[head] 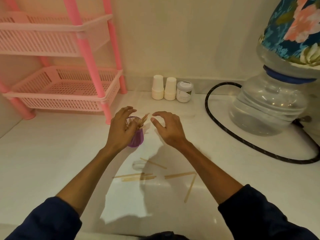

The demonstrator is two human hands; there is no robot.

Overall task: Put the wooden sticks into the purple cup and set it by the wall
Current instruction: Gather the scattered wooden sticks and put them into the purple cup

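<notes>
Probably light and tippy, the purple cup point(137, 135) stands mid-counter gripped at its side by the left hand point(121, 129), right hand point(167, 125) loosely spread, thin stiff wooden sticks point(138, 176) scattered nearer.

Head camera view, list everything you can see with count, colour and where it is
purple cup: one, purple, mid-counter, some sticks inside
wooden sticks: several, tan, loose on the counter nearer the camera
counter: one, white
paper cups: two stacks, white, by the wall
jar: one, grey lid, right of the stacks
rack: one, pink, back left
water bottle: one, clear, right
hose: one, black, beside the bottle
left hand: holds the cup
right hand: open, fingers spread, empty
</notes>
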